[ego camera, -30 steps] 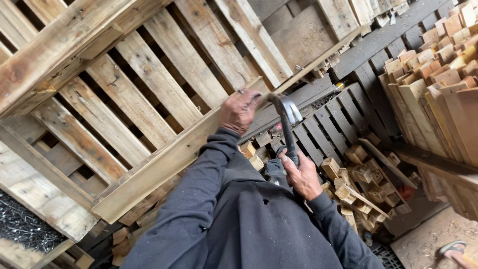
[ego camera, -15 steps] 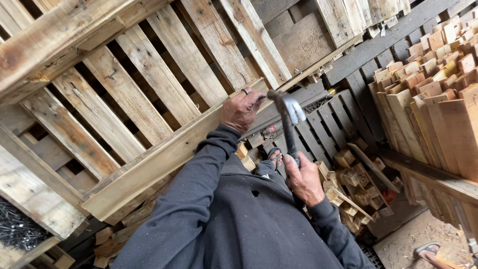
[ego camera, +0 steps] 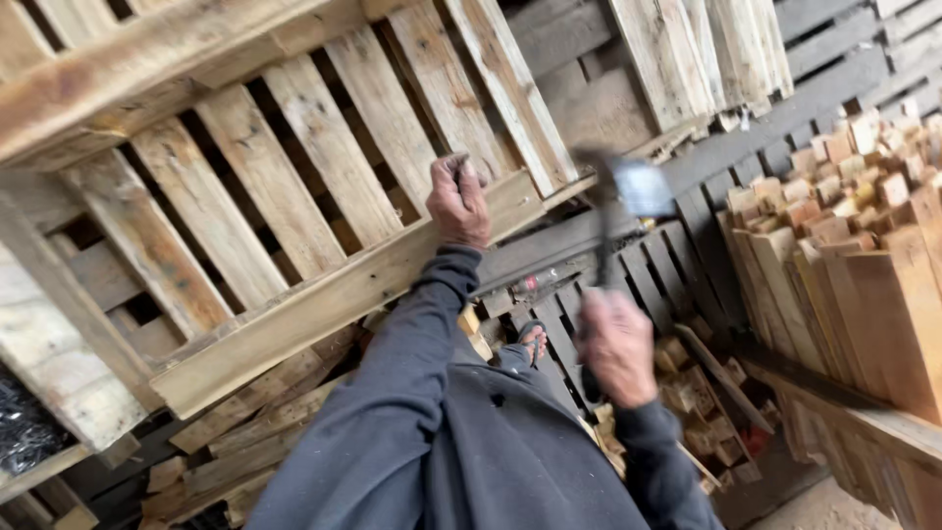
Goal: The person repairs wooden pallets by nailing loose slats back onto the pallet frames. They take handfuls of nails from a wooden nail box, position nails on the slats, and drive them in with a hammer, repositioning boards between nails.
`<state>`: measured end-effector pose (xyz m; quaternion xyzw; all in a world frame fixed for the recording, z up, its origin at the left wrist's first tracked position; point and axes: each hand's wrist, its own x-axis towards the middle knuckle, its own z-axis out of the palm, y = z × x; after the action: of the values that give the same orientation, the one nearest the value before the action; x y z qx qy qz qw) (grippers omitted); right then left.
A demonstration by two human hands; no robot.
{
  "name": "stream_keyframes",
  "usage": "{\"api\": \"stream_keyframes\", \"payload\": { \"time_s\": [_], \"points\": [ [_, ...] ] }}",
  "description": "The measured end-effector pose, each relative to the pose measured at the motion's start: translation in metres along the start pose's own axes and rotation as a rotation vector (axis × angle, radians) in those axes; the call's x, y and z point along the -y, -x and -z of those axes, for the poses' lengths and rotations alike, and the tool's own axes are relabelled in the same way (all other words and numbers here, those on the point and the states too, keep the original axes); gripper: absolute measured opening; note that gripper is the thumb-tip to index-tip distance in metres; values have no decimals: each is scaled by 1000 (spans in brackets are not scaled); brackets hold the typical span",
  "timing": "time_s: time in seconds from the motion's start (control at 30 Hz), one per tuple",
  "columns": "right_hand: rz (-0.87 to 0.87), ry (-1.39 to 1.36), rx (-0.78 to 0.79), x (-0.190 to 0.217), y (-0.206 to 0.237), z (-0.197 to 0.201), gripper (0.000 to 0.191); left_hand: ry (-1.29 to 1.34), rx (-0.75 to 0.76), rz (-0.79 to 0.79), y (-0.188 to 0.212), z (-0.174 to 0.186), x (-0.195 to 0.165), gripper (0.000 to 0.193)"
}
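My left hand is clamped on the top edge of the leaning wooden pallet, steadying it, while my right hand is closed round the handle of the hammer, whose head is raised and blurred just right of the pallet's corner. My knuckles sit near the striking line, so a glancing blow could catch them. If my grip slackens, the pallet may tip onto my sandalled foot among the loose offcuts below.
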<state>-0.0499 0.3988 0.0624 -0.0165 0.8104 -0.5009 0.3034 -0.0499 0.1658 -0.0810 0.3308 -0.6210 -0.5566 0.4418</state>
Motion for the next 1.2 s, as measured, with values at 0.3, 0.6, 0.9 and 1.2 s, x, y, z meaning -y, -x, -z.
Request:
{"api": "stream_keyframes", "payload": {
  "time_s": [0.3,0.6,0.9,1.2],
  "points": [
    [795,-93,55,45,3,24,38,163,-70,97,1,-8,3,15],
    [962,-399,194,45,7,111,35,-33,-149,-20,-8,-8,-9,21],
    [136,202,142,64,18,-16,35,-2,-242,54,-6,-6,5,21],
    [1074,-388,215,87,-14,138,32,-24,-288,136,-14,-10,-3,15]
  ]
}}
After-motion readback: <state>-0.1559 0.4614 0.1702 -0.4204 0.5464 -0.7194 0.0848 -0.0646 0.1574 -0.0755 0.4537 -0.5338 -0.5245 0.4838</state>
